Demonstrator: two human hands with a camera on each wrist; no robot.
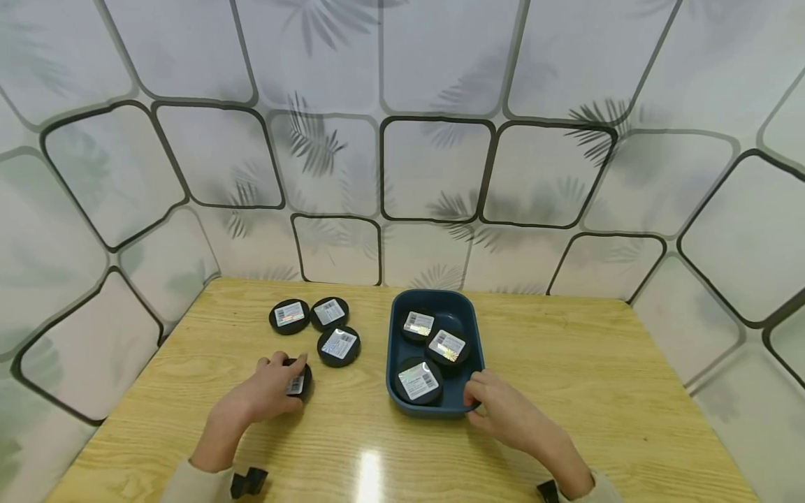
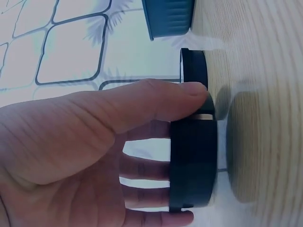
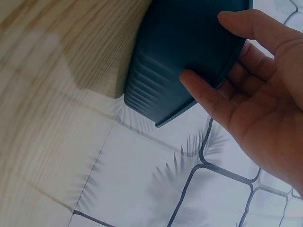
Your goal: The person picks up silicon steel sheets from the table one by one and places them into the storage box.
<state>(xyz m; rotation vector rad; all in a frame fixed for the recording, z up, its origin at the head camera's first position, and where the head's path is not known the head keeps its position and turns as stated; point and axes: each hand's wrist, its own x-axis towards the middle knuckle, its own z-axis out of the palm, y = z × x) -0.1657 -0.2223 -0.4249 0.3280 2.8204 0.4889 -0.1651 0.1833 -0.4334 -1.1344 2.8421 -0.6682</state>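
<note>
My left hand [image 1: 267, 391] grips a black round disc [image 2: 194, 163] with a white barcode label, thumb on one side and fingers on the other. In the left wrist view, a narrow gap shows between that disc and the table. My right hand [image 1: 506, 412] pinches the rim of a dark blue plastic bin [image 3: 184, 52] at its near right corner, some fingers over the rim and others against the outer wall. Inside the bin lie 3 labelled black discs, the nearest disc [image 1: 418, 381] by the front wall.
Beyond my left hand, 3 more discs lie label up on the wooden table [image 1: 566, 349]: a left disc [image 1: 289, 316], a back disc [image 1: 330, 313] and a front disc [image 1: 339, 346]. Patterned cloth [image 1: 434, 175] stands behind the table and along its sides.
</note>
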